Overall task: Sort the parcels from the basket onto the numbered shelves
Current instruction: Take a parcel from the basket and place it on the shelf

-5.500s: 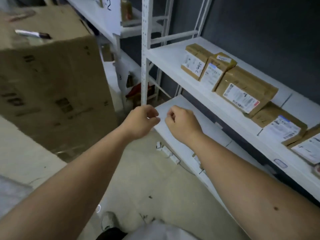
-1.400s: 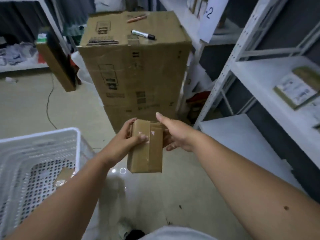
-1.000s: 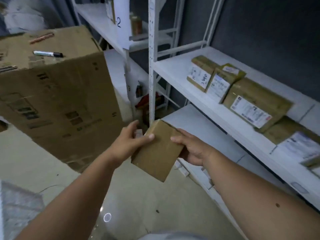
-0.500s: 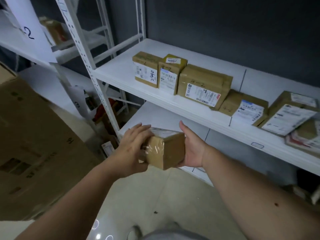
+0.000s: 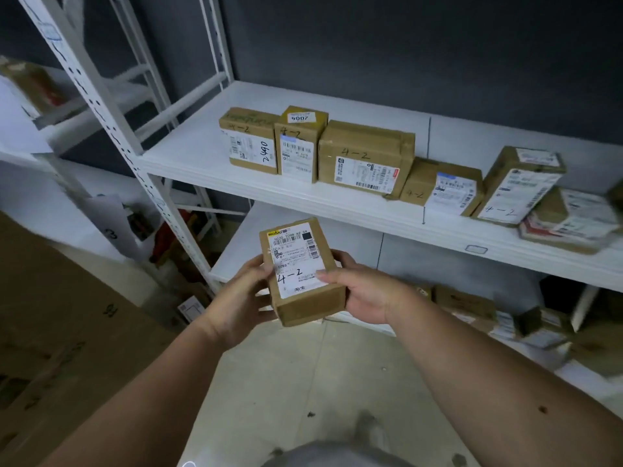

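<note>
A small brown cardboard parcel (image 5: 300,271) sits between both my hands, its white label facing up with "4-2" handwritten on it. My left hand (image 5: 241,298) grips its left side and my right hand (image 5: 364,291) grips its right side, thumb on the label. It hangs in front of and below the white shelf (image 5: 202,166). On that shelf stands a row of several brown parcels (image 5: 365,158), some marked "4-2". The basket is out of view.
A white perforated upright (image 5: 111,129) stands left of the shelf. A lower shelf (image 5: 242,237) holds more parcels (image 5: 465,301) at the right. A large cardboard box (image 5: 67,325) fills the lower left. Paper signs (image 5: 111,227) hang on the left rack.
I took a parcel from the basket, turned right toward the shelves, and rotated it in both hands so its label now faces up.
</note>
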